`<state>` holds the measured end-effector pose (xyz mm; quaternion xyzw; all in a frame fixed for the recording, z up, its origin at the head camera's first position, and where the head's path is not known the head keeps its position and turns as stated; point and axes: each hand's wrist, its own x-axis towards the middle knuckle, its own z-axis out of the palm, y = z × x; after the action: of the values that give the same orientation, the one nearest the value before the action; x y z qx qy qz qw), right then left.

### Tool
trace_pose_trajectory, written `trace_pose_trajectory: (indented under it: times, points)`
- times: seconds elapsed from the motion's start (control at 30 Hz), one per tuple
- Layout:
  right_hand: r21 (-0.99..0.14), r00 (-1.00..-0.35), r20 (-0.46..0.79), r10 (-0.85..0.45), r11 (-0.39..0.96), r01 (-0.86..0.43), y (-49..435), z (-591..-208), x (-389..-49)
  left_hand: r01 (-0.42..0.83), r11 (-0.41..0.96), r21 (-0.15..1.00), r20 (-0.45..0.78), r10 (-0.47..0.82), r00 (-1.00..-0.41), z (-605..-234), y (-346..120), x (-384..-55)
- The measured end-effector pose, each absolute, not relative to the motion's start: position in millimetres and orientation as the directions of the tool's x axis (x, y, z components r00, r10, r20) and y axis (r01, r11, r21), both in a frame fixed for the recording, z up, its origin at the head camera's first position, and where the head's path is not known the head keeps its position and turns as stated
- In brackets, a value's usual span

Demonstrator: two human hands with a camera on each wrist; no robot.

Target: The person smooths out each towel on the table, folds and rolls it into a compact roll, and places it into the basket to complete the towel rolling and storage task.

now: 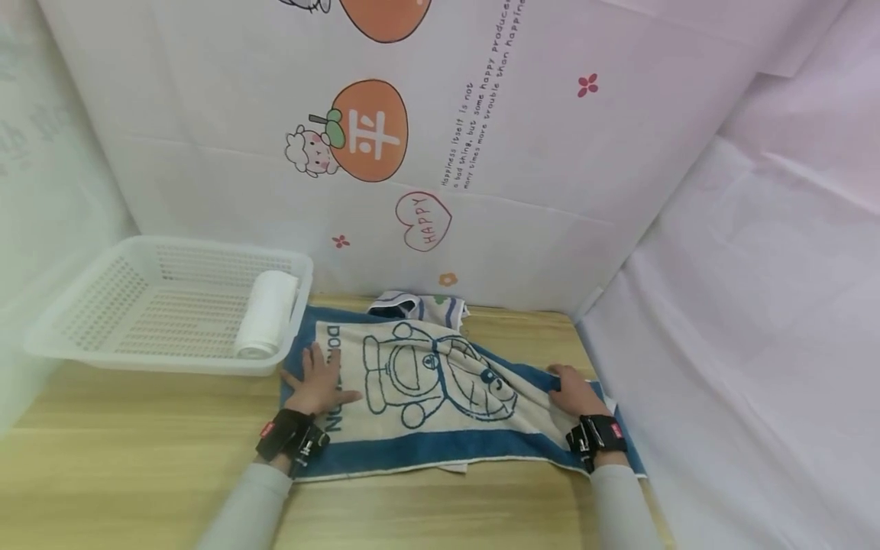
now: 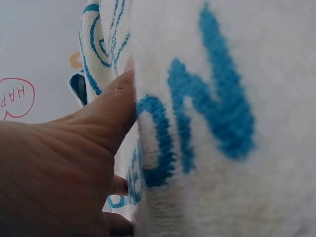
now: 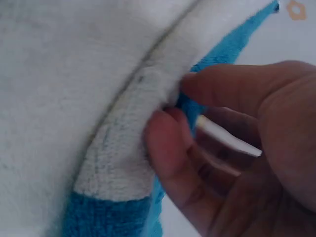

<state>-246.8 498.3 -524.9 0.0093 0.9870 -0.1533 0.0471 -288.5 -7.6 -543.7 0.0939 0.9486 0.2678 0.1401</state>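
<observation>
Left hand (image 1: 318, 380) lies flat, fingers released, on the towel (image 1: 440, 397); right hand (image 1: 574, 393) pinches its edge. A hard tug probably bunches it.

Right hand (image 3: 232, 158), entering from four o'clock, pinches the edge of a cream-and-blue terry-cloth towel (image 3: 74, 98) between thumb and curled fingers (image 3: 165, 138).
</observation>
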Motion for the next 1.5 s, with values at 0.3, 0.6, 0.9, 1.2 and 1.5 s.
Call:
trace_pose_trajectory:
  times: [0.3,0.6,0.9,1.2,1.5]
  points:
    - [-0.317,-1.000,-0.023,-0.013,0.949,-0.005,514.1,-508.1,-267.8,0.089,0.844,0.529,-0.227,0.242,-0.943,-542.5,-7.7,-288.6]
    - [-0.309,-0.967,0.230,0.108,0.951,0.033,523.6,-454.9,-298.1,0.095,0.842,0.531,-0.216,0.242,-0.946,-542.2,-4.9,-285.5]
    - [-0.324,-0.988,0.128,-0.081,0.939,-0.119,496.0,-513.5,-306.0,0.086,0.858,0.506,-0.219,0.224,-0.950,-533.8,-0.4,-286.6]
    - [-0.439,-0.987,0.094,-0.131,0.885,-0.159,432.5,-519.5,-332.0,0.256,0.821,0.510,0.129,0.221,-0.967,-509.3,23.8,-344.0]
    - [-0.490,-0.959,0.101,-0.265,0.825,-0.280,399.2,-522.8,-357.2,0.345,0.827,0.445,0.045,0.364,-0.930,-520.9,44.2,-400.3]
